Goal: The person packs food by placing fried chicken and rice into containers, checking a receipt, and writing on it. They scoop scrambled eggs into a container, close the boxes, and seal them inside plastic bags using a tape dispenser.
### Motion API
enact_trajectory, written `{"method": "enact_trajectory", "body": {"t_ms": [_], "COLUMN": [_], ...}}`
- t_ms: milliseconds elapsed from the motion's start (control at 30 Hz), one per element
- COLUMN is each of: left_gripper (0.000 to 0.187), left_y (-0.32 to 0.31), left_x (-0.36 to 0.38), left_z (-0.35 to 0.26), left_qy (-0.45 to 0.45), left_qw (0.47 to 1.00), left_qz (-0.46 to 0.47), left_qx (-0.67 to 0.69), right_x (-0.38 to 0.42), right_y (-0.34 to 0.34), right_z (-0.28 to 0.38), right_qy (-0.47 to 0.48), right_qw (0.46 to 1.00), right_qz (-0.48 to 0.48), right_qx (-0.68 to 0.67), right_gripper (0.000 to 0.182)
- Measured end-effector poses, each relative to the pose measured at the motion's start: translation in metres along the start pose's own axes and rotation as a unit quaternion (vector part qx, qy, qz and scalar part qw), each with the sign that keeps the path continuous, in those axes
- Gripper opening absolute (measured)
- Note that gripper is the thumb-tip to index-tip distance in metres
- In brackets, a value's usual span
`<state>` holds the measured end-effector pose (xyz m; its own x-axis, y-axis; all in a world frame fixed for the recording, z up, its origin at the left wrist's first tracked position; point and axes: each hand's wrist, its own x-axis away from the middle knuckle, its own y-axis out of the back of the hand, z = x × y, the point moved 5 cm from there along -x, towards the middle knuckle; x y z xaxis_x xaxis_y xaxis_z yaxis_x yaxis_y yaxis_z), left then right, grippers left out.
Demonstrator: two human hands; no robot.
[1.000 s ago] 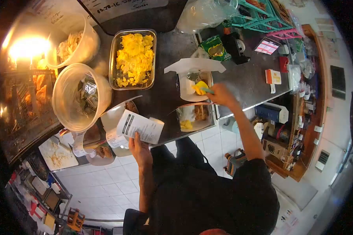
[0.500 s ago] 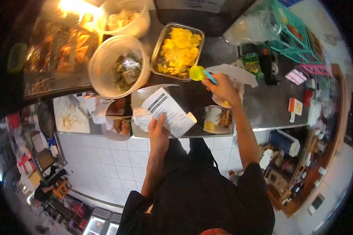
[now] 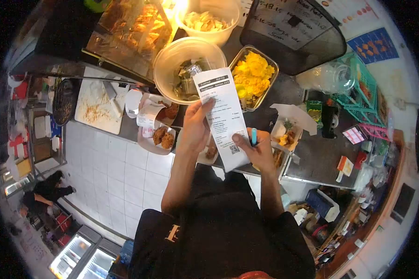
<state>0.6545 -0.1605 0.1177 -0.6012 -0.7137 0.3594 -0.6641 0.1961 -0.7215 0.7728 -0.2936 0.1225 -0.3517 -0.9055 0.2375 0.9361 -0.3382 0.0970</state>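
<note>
A long printed receipt (image 3: 225, 116) is stretched out between both hands above the counter's front edge. My left hand (image 3: 198, 125) pinches its upper left side, thumb on the print. The lower right edge is held by my right hand (image 3: 260, 151), with a small blue pen-like item (image 3: 253, 136) between its fingers. Behind the receipt stand a clear round tub (image 3: 165, 69) with dark packets and a metal tray of yellow food (image 3: 253, 74). Fried pieces (image 3: 164, 137) lie in an open box to the left, and another open box with food (image 3: 286, 134) is to the right.
A cutting board (image 3: 93, 109) with a knife lies on the left. Farther back are a lit food case (image 3: 130, 28) and a tub of pale slices (image 3: 207, 22). Teal baskets (image 3: 361, 93) stand at the right. Another person (image 3: 46, 191) is at the far lower left.
The receipt has been unfolded and raised upright, and my right hand has come from the tray down to it. The view has swung, shifting the counter items rightward.
</note>
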Motion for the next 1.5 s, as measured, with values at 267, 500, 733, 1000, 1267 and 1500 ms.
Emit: {"method": "enact_trajectory", "body": {"t_ms": [267, 500, 733, 1000, 1267, 1500], "left_gripper": [0.068, 0.071, 0.060, 0.050, 0.071, 0.072], "left_y": [-0.090, -0.147, -0.142, -0.077, -0.081, -0.095], "left_x": [-0.014, -0.018, 0.009, 0.099, 0.182, 0.182], "left_z": [0.044, 0.110, 0.199, 0.246, 0.281, 0.303], "left_qy": [0.116, 0.164, 0.138, 0.021, -0.155, -0.006], "left_qw": [0.949, 0.937, 0.976, 0.994, 0.779, 0.831], "left_qz": [0.232, 0.255, 0.156, -0.071, -0.329, -0.439], "left_qx": [0.178, 0.173, 0.064, -0.078, -0.510, -0.340], "right_x": [0.033, 0.095, 0.191, 0.079, -0.015, -0.014], "right_y": [0.027, 0.116, 0.439, 0.825, 0.959, 0.978], "right_z": [0.022, 0.006, -0.047, -0.183, -0.231, -0.236], "right_qy": [-0.046, -0.057, -0.038, 0.003, -0.044, -0.007], "right_qw": [0.983, 0.989, 0.900, 0.655, 0.666, 0.681], "right_qz": [-0.139, -0.128, -0.380, -0.423, -0.492, -0.477], "right_qx": [-0.113, 0.049, 0.209, 0.626, 0.559, 0.556], "right_gripper": [0.021, 0.019, 0.024, 0.016, 0.031, 0.032]}}
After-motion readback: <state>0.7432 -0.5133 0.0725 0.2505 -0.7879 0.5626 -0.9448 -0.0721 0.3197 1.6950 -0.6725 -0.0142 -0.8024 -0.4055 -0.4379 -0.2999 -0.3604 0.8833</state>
